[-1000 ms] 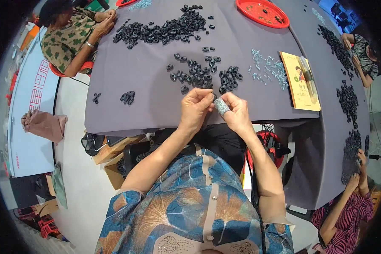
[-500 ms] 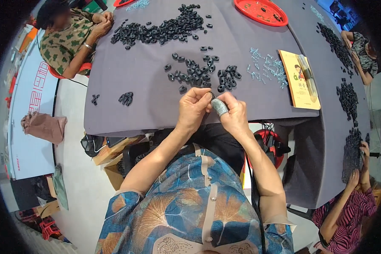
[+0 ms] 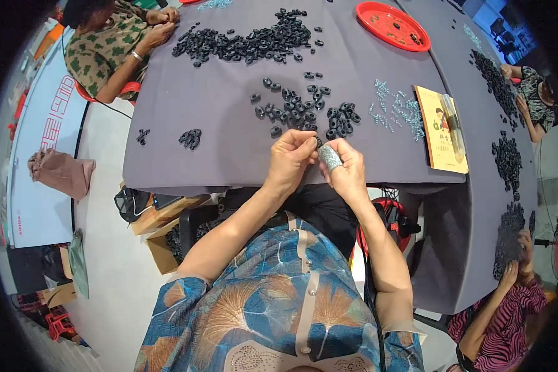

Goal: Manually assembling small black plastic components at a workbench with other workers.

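Note:
Above the table's near edge my two hands come close together around one small black plastic part [image 3: 318, 142]. My left hand [image 3: 288, 162] is closed, with thumb and forefinger pinching that part. Against its other side my right hand [image 3: 346, 172] is closed too, a speckled grey finger cover [image 3: 330, 158] on one digit. The fingers hide most of the part, and whether anything smaller is between them cannot be made out. Just beyond my hands lie a loose group of similar black parts [image 3: 294, 106] and a tighter cluster [image 3: 341, 119].
A larger heap of black parts [image 3: 248, 43] lies farther back. Right of the near parts are small silvery springs [image 3: 408, 113], then a yellow booklet [image 3: 440, 146] with a pen on it. A red tray [image 3: 369, 28] stands behind. Co-workers' hands [image 3: 162, 25] are at the left.
The whole view has shifted slightly, so the table and its things appear a little lower and to the right. Both hands stay together on the small black part.

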### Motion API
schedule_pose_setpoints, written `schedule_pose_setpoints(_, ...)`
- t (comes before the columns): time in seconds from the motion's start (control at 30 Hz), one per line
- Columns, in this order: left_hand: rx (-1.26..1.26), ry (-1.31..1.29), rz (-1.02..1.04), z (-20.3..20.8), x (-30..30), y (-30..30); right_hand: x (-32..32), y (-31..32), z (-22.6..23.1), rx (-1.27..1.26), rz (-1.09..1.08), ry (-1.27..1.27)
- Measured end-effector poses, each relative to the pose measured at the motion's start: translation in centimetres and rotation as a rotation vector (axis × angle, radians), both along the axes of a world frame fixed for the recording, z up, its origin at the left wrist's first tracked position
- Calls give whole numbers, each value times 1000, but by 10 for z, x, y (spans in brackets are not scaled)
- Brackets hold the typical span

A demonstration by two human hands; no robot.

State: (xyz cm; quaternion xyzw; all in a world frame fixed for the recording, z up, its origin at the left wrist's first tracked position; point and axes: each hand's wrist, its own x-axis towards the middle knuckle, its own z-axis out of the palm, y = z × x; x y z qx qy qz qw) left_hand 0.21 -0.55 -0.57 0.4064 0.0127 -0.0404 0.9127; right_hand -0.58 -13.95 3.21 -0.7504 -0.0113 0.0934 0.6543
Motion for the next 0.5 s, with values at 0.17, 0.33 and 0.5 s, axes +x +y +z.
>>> schedule_pose_setpoints(0.17, 23, -16, 10, -3, -1, 0, -1, 1, -11, -76, -13, -160)
schedule_pose_setpoints(0.33, 52, -52, 41, -3, -2, 0, -2, 3, -10, -217, -40, -423)
schedule_pose_setpoints(0.5, -3, 34, 0, 1, 3, 2, 3, 2, -8, -270, -11, -459)
